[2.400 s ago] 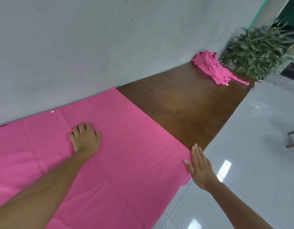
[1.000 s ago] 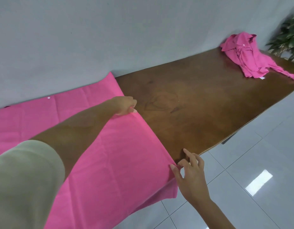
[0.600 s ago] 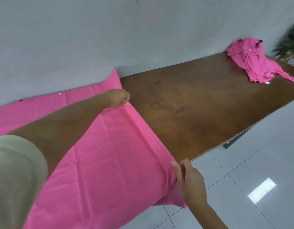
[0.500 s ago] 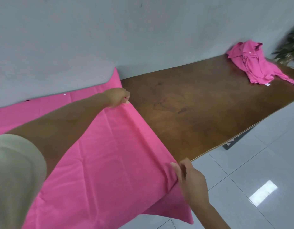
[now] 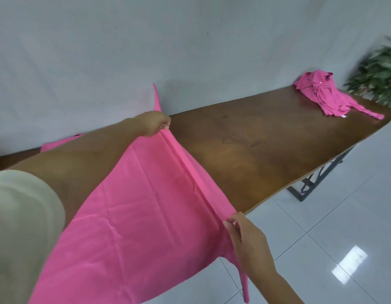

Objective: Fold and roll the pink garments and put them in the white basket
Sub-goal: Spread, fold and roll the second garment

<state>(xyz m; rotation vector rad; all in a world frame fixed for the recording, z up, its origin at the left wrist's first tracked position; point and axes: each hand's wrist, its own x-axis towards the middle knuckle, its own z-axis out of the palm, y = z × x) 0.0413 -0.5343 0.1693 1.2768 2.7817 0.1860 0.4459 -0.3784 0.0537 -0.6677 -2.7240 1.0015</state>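
A large flat pink garment covers the left part of the brown wooden table. My left hand pinches its right edge at the far side, near the wall. My right hand pinches the same edge at the near side, by the table's front edge. Between the two hands the edge is lifted off the table and stretched taut, with a corner flopping up behind my left hand and another hanging below my right. A second, crumpled pink garment lies at the table's far right end. No white basket is in view.
A grey wall runs along the back of the table. A green leafy plant stands past the far right end. White glossy floor tiles lie to the right, and the table's dark metal leg frame shows under the front edge.
Both hands went from lying flat on the cloth to pinching its right edge, then lifted it off the table so it is taut between them.
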